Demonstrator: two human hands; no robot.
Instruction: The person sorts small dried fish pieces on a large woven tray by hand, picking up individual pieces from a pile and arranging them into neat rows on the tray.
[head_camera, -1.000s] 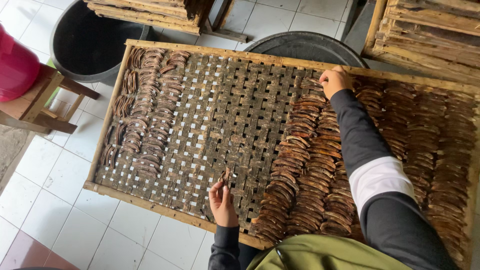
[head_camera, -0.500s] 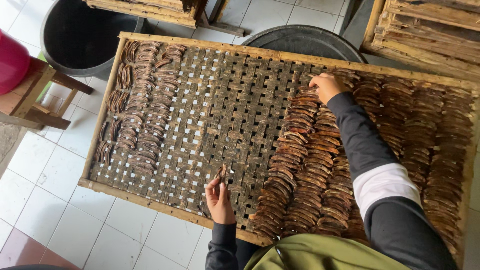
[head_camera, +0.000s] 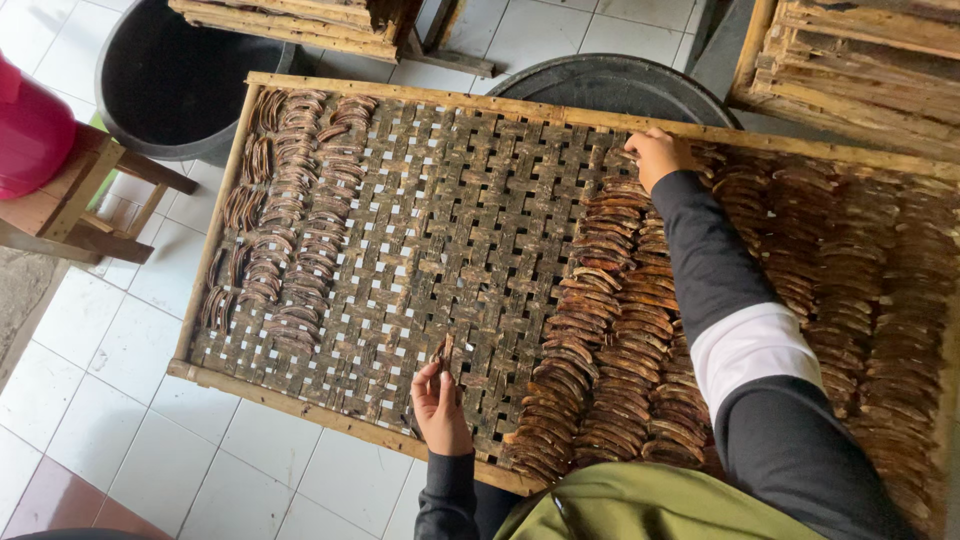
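Observation:
A wide woven bamboo tray (head_camera: 300, 405) in a wooden frame lies before me. Rows of brown curved slices (head_camera: 610, 330) cover its right half, and more slices (head_camera: 290, 210) lie in columns at its left end. My left hand (head_camera: 440, 405) is near the front edge and pinches a small brown slice (head_camera: 446, 352) over the bare weave. My right hand (head_camera: 658, 152) reaches to the far edge and rests its fingers on the top of a slice row; I cannot tell whether it grips a piece.
Two black tubs (head_camera: 165, 85) (head_camera: 620, 90) sit under the tray's far side. Stacked wooden frames (head_camera: 860, 60) (head_camera: 290, 20) lie at the back. A wooden stool (head_camera: 80, 200) with a red container (head_camera: 25, 130) stands left on the white tiled floor (head_camera: 110, 400).
My left hand has shifted slightly along the front edge with the slice. My right hand has stayed at the far end of the rows.

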